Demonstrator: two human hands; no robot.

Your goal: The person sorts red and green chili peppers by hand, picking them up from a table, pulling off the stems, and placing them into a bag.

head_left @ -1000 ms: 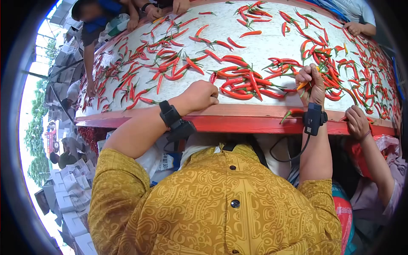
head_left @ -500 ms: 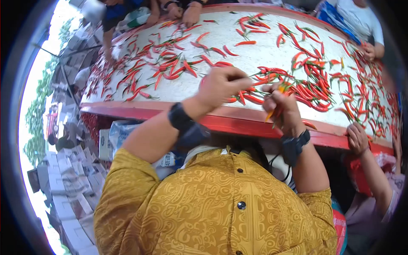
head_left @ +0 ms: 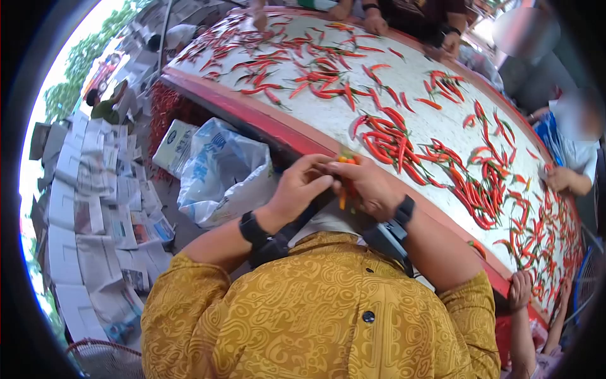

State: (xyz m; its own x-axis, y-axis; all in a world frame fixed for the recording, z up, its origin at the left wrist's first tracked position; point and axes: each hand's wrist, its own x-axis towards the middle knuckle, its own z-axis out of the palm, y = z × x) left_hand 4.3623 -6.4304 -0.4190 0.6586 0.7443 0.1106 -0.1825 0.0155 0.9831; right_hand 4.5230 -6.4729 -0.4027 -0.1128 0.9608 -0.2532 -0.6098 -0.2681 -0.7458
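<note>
Just over the table's near edge, my right hand (head_left: 374,188) is closed around a small bunch of orange, yellow and red chili peppers (head_left: 343,201). Green stems stick up above its fingers. My left hand (head_left: 302,189) meets it from the left, fingers curled and their tips against the bunch. Whatever lies between those fingertips is hidden. Beyond both hands, a heap of red chili peppers (head_left: 388,140) lies on the white tabletop (head_left: 303,120). A second, larger heap of red chilies (head_left: 475,189) is farther right.
An open white and blue plastic bag (head_left: 243,201) stands left of my hands, beside a white box (head_left: 175,148). The table's red rim (head_left: 243,129) runs diagonally past me. Co-workers' hands (head_left: 377,25) are at the far side; another person's hand (head_left: 521,289) grips the near edge at right.
The view has turned left, bringing the open bag into sight. Both hands have come back from above the chilies toward my body and together; the right keeps its bunch.
</note>
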